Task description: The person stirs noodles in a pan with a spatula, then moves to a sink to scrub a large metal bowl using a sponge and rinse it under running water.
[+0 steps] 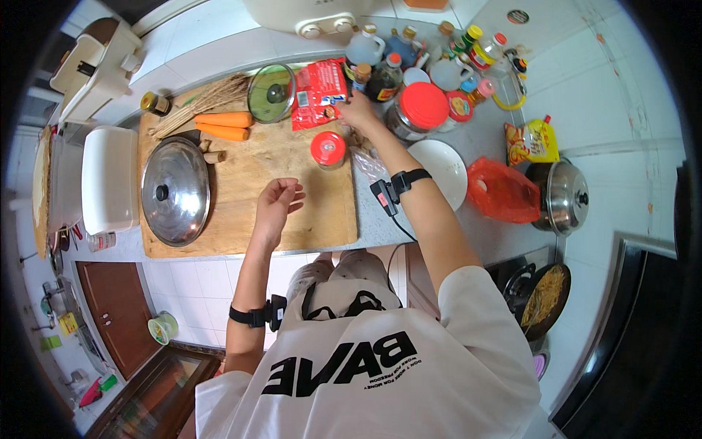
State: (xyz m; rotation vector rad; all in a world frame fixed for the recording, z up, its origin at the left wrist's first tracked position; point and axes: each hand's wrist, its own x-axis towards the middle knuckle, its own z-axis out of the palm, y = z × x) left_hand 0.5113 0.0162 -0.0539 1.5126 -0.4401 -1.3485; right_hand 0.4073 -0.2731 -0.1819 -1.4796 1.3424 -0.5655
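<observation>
My right hand (356,111) reaches to the back of the wooden cutting board (285,219), its fingers on the right edge of a red printed plastic bag (319,90). Over the board's front part hovers my left hand (278,206), holding nothing, fingers loosely curled and apart. A small jar with a red lid (328,149) stands on the board between the hands. Left of the bag, a glass pot lid (272,94) rests beside carrots (224,119) and a bundle of dried stalks (200,110). A steel wok lid (175,192) lies at the board's left.
Bottles (385,77) and a large red-lidded jar (419,110) crowd the back right. Nearer are a white plate (441,170), a red plastic bag (504,192) and a lidded steel pot (565,200). A pan of food (545,299) sits on the stove. A white container (111,178) stands left.
</observation>
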